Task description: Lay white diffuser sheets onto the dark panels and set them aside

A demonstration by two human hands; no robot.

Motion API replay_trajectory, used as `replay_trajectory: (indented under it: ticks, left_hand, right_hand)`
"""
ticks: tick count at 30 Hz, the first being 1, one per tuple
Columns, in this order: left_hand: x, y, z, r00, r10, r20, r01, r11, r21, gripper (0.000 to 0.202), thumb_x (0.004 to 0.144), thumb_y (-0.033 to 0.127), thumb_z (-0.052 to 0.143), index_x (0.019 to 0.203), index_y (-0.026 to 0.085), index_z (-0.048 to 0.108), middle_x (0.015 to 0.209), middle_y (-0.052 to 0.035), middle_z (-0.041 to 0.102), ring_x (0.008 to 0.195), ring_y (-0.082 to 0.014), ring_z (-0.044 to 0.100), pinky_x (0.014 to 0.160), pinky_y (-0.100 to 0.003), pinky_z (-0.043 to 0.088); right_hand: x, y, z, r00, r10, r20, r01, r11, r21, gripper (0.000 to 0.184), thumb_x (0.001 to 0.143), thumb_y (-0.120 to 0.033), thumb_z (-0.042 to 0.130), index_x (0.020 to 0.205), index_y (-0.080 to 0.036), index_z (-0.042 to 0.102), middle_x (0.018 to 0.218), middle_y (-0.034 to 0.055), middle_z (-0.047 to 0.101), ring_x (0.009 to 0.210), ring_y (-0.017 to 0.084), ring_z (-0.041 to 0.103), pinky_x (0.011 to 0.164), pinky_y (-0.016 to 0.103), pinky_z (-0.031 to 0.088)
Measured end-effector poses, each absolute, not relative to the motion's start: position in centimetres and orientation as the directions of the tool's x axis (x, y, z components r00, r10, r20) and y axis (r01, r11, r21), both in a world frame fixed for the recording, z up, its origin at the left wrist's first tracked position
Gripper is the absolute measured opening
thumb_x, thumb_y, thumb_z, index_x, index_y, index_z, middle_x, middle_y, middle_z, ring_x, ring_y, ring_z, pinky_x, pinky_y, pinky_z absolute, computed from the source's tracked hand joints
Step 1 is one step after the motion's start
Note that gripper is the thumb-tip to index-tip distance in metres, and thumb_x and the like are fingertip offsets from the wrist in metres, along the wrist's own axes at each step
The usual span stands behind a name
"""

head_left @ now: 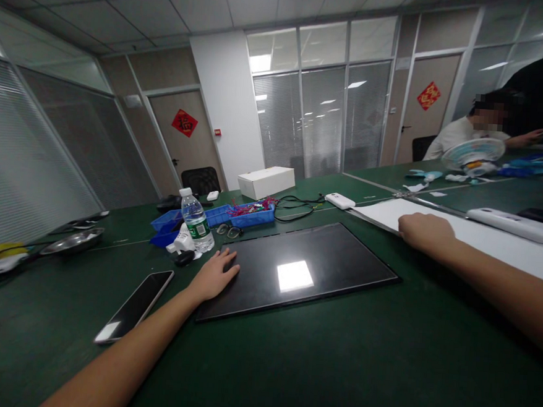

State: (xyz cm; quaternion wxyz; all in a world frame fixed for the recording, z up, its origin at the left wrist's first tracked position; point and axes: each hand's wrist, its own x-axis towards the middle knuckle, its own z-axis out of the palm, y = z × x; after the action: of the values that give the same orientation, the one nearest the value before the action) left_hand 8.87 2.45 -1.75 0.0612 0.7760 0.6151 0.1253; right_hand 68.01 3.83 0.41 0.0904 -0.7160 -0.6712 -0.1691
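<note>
On a green table (288, 369), a dark, glossy flat panel (301, 271) lies face up in the middle, well in from the far edge, a ceiling light mirrored in its surface. It is already flat and uncovered; a large white sheet (496, 247) lies apart from it, toward the table's right edge. Neither is raised, so I judge the handling of both to be barely begun. My left hand (215, 277) reaches forward from the near left corner, palm down, fingers spread and resting on the panel's left edge, gripping nothing. My right arm stretches in from the near right corner, and my right hand (426, 233) is at the sheet's near edge, fingers curled under; I cannot tell whether they pinch it. A phone (134, 308) lies left of the panel, toward the table's left edge. Beyond my left hand stands an upright water bottle (198, 223); nearer the far edge sits a white box (266, 183).
</note>
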Motion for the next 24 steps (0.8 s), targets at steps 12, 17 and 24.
replay_trajectory:
  ticks: [12, 17, 24]
  left_hand:
    - [8.7, 2.4, -1.7, 0.216, 0.968, 0.128, 0.938, -0.242, 0.249, 0.071, 0.094, 0.056, 0.046, 0.152, 0.014, 0.050, 0.164, -0.0139, 0.034, 0.154, -0.0363, 0.025, 0.124, -0.050, 0.025]
    - [8.6, 2.3, -1.7, 0.205, 0.973, 0.110, 0.935, -0.228, 0.273, 0.072, 0.094, 0.058, 0.046, 0.152, 0.016, 0.050, 0.165, -0.0128, 0.032, 0.155, -0.0368, 0.022, 0.123, -0.052, 0.027]
    - [8.1, 2.4, -2.0, 0.170, 0.974, 0.152, 0.874, -0.220, 0.434, 0.078, 0.098, 0.066, 0.025, 0.156, 0.018, 0.043, 0.164, -0.0090, 0.037, 0.155, -0.0302, 0.024, 0.126, -0.048, 0.021]
  right_hand:
    - [62.5, -1.1, 5.4, 0.085, 0.921, 0.381, 0.960, -0.178, 0.216, 0.035, 0.099, -0.022, 0.039, 0.123, -0.013, 0.063, 0.106, 0.0222, 0.070, 0.091, 0.033, 0.067, 0.069, 0.037, 0.042]
    - [58.0, -2.8, 4.9, -0.152, 0.873, 0.464, 0.962, 0.023, 0.271, 0.042, 0.100, -0.022, 0.039, 0.136, -0.021, 0.058, 0.116, 0.0154, 0.071, 0.096, 0.028, 0.068, 0.071, 0.033, 0.042]
    - [52.1, -4.9, 0.6, -0.699, 0.586, 0.409, 0.711, 0.628, 0.316, 0.029, 0.101, -0.024, 0.047, 0.116, -0.024, 0.072, 0.099, 0.0049, 0.075, 0.085, 0.017, 0.069, 0.078, 0.031, 0.047]
